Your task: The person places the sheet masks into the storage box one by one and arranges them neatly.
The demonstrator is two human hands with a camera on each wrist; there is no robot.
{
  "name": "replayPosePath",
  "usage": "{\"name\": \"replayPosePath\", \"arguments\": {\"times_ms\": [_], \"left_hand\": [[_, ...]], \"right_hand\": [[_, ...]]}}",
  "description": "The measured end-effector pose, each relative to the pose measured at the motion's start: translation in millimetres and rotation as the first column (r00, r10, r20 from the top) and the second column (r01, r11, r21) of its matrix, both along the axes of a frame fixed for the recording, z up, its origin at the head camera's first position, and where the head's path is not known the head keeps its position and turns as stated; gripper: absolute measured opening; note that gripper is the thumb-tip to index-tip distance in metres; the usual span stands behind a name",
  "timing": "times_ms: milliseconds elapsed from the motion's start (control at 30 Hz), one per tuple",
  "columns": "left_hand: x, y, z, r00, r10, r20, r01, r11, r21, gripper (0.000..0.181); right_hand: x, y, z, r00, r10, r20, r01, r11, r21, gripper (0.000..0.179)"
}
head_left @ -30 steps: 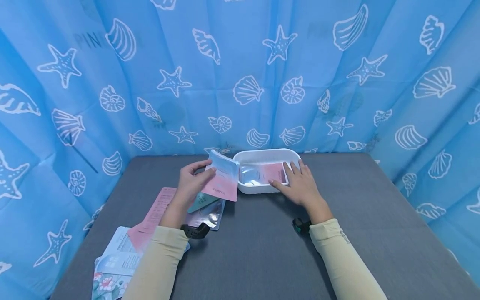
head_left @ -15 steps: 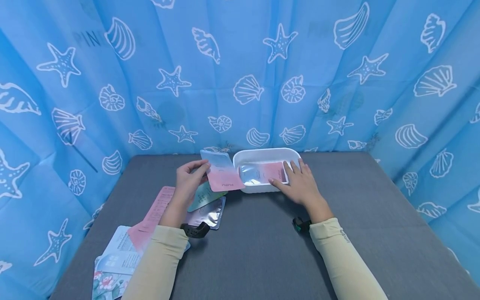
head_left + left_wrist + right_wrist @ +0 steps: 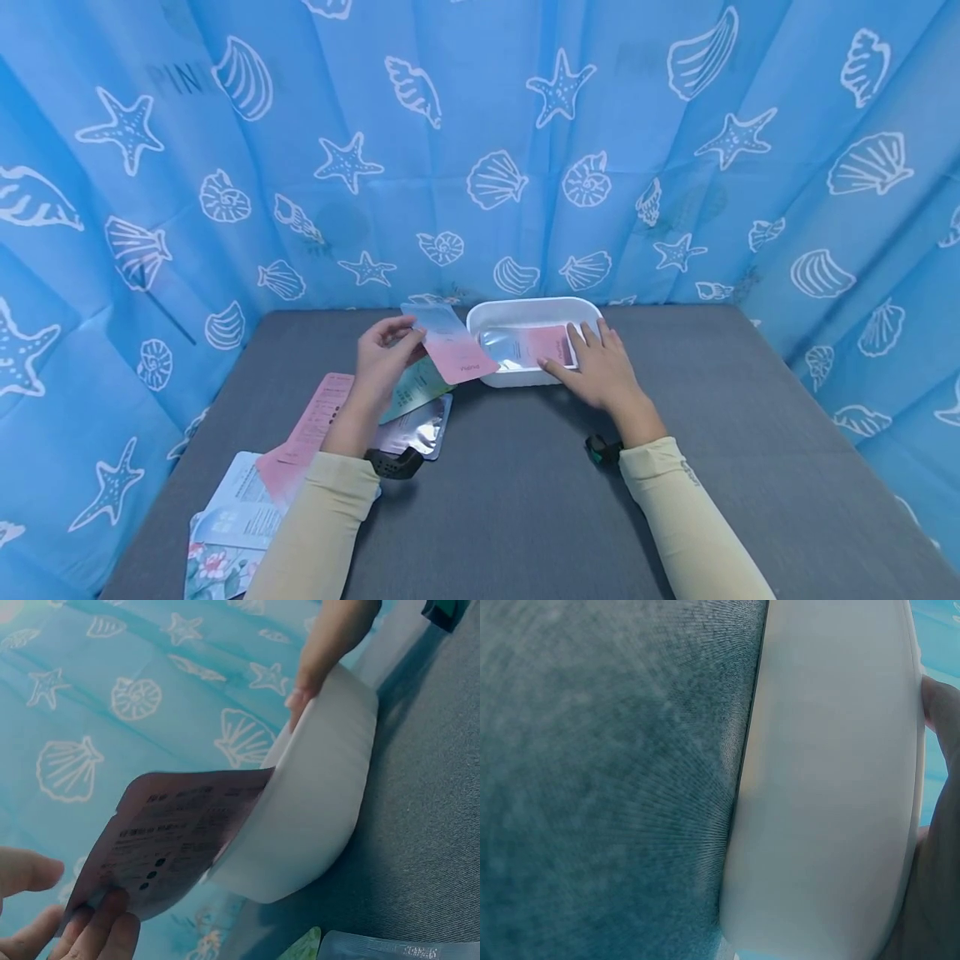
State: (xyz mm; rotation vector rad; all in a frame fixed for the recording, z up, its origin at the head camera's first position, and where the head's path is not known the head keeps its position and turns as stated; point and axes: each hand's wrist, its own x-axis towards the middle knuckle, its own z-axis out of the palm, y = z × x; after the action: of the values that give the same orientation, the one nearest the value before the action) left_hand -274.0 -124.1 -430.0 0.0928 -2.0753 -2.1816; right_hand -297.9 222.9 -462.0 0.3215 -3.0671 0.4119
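Observation:
My left hand [image 3: 386,354] pinches the edge of a pink-and-blue face mask packet [image 3: 453,350]. The packet tilts toward the left end of a white plastic basin [image 3: 517,377]. In the left wrist view the printed back of the packet [image 3: 187,817] faces the camera, its far edge at the basin's rim. Inside the basin lies another pink-and-blue packet [image 3: 525,346], partly shiny. My right hand [image 3: 600,371] rests over the basin's right end with fingers spread and fairly straight, thumb over the near rim. From the right wrist, the basin's wall [image 3: 825,780] fills much of the view.
Under and beside my left arm lie several packets: a green one [image 3: 412,390], a silvery one [image 3: 420,429], pink ones [image 3: 318,417] and a flowered one [image 3: 217,567]. The grey table [image 3: 510,500] ends at a blue shell-print curtain [image 3: 450,208].
The packet in my left hand has swung flatter and rightward, its lower corner now over the basin's left end. My right hand and the basin have stayed put.

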Motion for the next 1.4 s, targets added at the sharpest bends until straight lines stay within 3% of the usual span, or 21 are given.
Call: {"name": "replayPosePath", "arguments": {"times_ms": [367, 600, 1033, 1267, 1400], "left_hand": [[-2.9, 3.8, -5.0, 0.998, -0.042, 0.038, 0.042, 0.999, 0.021, 0.083], [-3.9, 2.3, -5.5, 0.995, -0.057, 0.086, 0.056, 0.998, 0.007, 0.092], [-2.8, 5.6, -6.4, 0.983, -0.108, 0.149, 0.115, 0.993, -0.034, 0.070], [-3.1, 6.0, -5.6, 0.988, -0.065, 0.140, 0.082, 0.989, -0.120, 0.062], [-1.4, 7.2, -2.6, 0.994, -0.044, 0.104, 0.056, 0.991, -0.119, 0.057]], "right_hand": [[0.5, 2.0, -2.0, 1.000, 0.008, -0.006, -0.008, 1.000, -0.013, 0.102], [-0.2, 1.4, -1.4, 1.000, 0.008, -0.010, -0.008, 1.000, -0.013, 0.102], [-0.1, 1.1, -3.0, 1.000, 0.001, -0.011, -0.002, 1.000, -0.013, 0.102], [1.0, 1.3, -1.8, 1.000, 0.003, -0.010, -0.003, 1.000, -0.010, 0.100], [0.6, 2.3, -2.7, 1.000, 0.002, -0.003, -0.002, 1.000, -0.014, 0.100]]}}
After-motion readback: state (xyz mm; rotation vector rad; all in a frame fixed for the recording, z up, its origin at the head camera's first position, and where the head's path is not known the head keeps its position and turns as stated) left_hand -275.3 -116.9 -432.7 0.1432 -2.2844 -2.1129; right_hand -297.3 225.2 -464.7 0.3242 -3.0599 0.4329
